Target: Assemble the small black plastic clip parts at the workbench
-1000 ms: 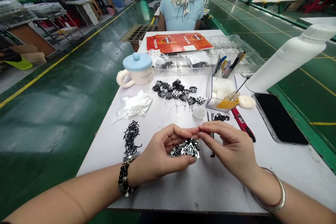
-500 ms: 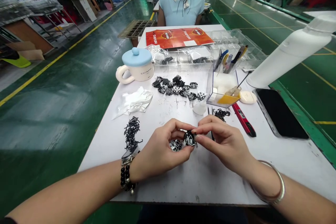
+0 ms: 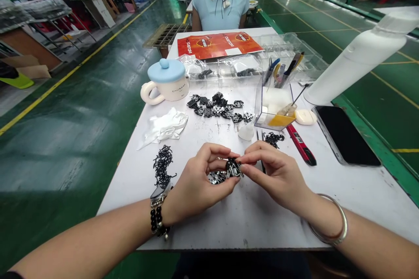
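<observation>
My left hand (image 3: 199, 185) and my right hand (image 3: 273, 174) meet over the white table (image 3: 262, 222), both pinching a small black and silver metal part (image 3: 233, 168) between thumb and fingers. More of these shiny parts (image 3: 216, 178) lie in my left palm. A pile of the same black parts (image 3: 218, 108) is spread farther back on the table. A cluster of thin black hooks (image 3: 163, 165) lies left of my left wrist, and a smaller black bunch (image 3: 273, 139) sits just beyond my right hand.
A blue-lidded mug (image 3: 166, 82), white cloth (image 3: 165, 125), clear pen box (image 3: 277, 102), red cutter (image 3: 301, 144), phone (image 3: 346, 134) and white bottle (image 3: 360, 54) surround the work spot. A person in a light blue top (image 3: 220, 2) sits beyond the table.
My hands have closed in on each other: the right fingers now grip the part held by the left hand, and the view has shifted slightly downward.
</observation>
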`<state>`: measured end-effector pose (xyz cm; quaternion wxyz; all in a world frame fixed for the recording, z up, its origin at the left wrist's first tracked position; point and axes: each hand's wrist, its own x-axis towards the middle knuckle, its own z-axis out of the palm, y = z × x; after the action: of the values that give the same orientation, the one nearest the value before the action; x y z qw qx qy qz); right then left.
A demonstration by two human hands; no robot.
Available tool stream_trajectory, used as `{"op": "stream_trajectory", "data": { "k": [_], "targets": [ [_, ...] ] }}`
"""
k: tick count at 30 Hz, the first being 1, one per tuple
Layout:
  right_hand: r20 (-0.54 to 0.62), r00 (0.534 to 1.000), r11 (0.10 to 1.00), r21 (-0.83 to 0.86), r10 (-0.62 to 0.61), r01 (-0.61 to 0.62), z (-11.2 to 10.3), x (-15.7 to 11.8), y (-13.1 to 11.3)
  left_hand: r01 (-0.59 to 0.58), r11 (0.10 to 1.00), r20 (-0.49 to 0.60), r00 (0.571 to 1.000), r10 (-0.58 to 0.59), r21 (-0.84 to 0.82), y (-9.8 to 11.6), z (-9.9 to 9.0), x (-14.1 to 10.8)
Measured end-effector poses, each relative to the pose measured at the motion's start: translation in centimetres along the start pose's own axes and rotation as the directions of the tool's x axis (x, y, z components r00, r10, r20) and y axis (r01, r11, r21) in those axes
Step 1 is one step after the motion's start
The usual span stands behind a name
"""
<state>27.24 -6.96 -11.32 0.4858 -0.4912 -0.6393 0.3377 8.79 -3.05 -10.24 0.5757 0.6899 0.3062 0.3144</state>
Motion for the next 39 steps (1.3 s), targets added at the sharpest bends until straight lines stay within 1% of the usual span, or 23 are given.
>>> {"op": "stream_trajectory", "data": {
  "k": [6,11,13,17,19,21,26,28,31,34,39],
  "targets": [
    [0.028,0.999,0.999,0.045,0.025,-0.026,0.0,0.1,0.29,-0.039,0.999,-0.033,0.999,0.039,-0.016,0.1,-0.07,0.25],
    [0.03,1.0,0.999,0.04,0.001,-0.002,-0.19,0.08,0.21,-0.04,0.999,-0.001,0.999,0.04,-0.022,0.22,-0.32,0.45],
    [0.033,0.998,0.999,0.0,-0.045,0.045,-0.41,0.05,0.03,-0.026,1.0,0.005,1.0,0.026,-0.006,0.23,-0.4,0.42],
    [0.055,0.979,0.966,-0.165,-0.194,0.201,-0.75,0.01,-0.36,-0.009,1.0,-0.006,1.0,0.009,0.0,0.16,-0.46,0.3],
    [0.051,0.975,0.955,-0.197,-0.217,0.223,-0.74,0.0,-0.44,0.001,1.0,-0.002,1.0,-0.001,-0.006,0.08,-0.45,0.27],
    [0.042,0.981,0.967,-0.162,-0.191,0.195,-0.61,-0.03,-0.4,0.002,1.0,0.002,1.0,-0.002,-0.008,0.02,-0.41,0.26],
    [0.005,0.998,0.997,-0.048,-0.064,0.064,-0.22,-0.11,-0.22,0.005,1.0,-0.004,1.0,-0.005,-0.01,-0.07,-0.24,0.17],
    [-0.009,1.0,1.0,-0.002,-0.011,0.011,-0.14,-0.08,-0.24,0.008,1.0,-0.002,1.0,-0.008,-0.02,-0.09,-0.16,0.11],
    [-0.001,0.998,0.996,0.067,0.065,-0.065,-0.1,0.02,-0.34,0.007,1.0,0.002,1.0,-0.007,-0.029,-0.07,-0.08,0.06],
    [-0.004,0.996,0.991,0.096,0.095,-0.094,-0.07,0.11,-0.42,0.012,0.999,-0.002,1.0,-0.013,-0.042,-0.03,-0.08,0.07],
    [-0.018,0.997,0.995,0.062,0.079,-0.078,-0.01,0.05,-0.4,0.01,0.999,-0.007,1.0,-0.011,-0.05,-0.09,-0.17,0.15]
  ]
}}
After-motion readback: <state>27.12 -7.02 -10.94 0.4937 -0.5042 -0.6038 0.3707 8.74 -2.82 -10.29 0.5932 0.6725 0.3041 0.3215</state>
